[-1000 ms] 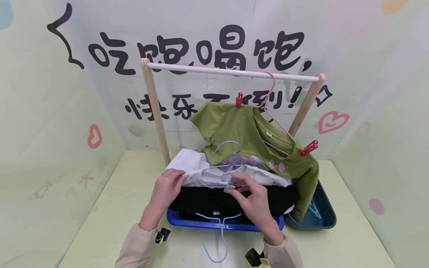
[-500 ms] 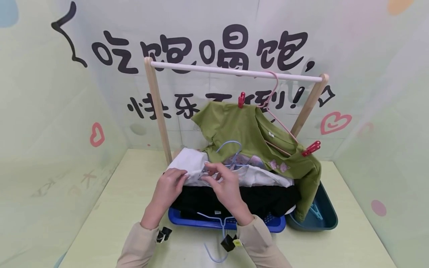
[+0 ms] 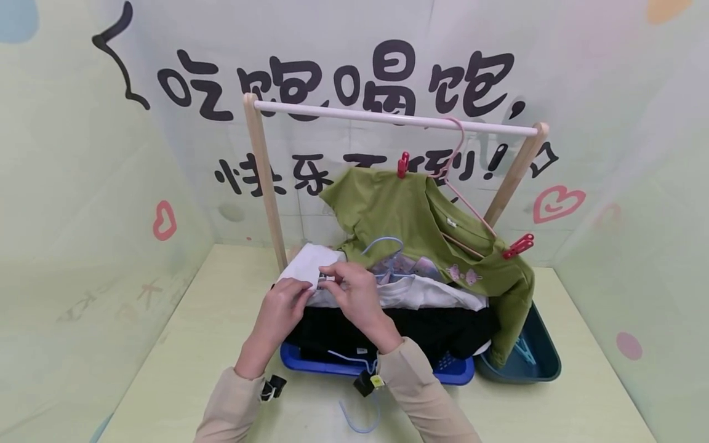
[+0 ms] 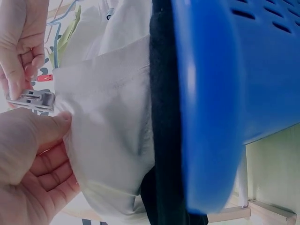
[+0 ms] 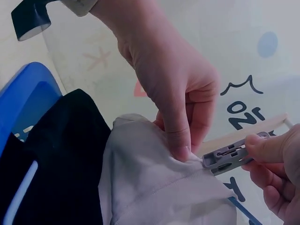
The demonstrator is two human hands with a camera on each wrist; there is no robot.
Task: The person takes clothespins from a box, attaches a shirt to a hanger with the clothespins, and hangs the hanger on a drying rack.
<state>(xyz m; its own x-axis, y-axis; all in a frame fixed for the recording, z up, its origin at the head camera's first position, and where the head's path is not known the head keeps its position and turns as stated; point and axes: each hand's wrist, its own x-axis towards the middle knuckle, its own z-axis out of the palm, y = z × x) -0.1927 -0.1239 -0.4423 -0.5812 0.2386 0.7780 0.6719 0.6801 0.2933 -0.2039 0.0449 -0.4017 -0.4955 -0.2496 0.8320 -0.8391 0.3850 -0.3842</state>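
Note:
My left hand [image 3: 279, 311] pinches the edge of a white garment [image 3: 437, 292] near its left end. Just right of it, my right hand [image 3: 360, 301] pinches a grey clothespin [image 5: 227, 154] between thumb and fingers. In the left wrist view the clothespin [image 4: 35, 100] has its tip right at the garment's edge, close beside the left thumb. A light blue hanger [image 3: 394, 255] runs inside the white garment, its hook standing up. Below lies a black garment [image 3: 432, 332] with another light blue hanger [image 3: 359, 427], whose hook points toward me.
Behind stands a wooden rack with a white rail [image 3: 354, 115]. From it a green shirt [image 3: 382, 209] hangs on a pink hanger [image 3: 461, 141] with red clothespins [image 3: 403, 165]. The black garment lies over a blue basket [image 3: 454, 369]; a dark teal bin [image 3: 545, 363] stands to its right.
My right hand has moved left with the clothespin, from the middle of the white garment to beside the left hand. The left hand keeps its grip on the garment's left part.

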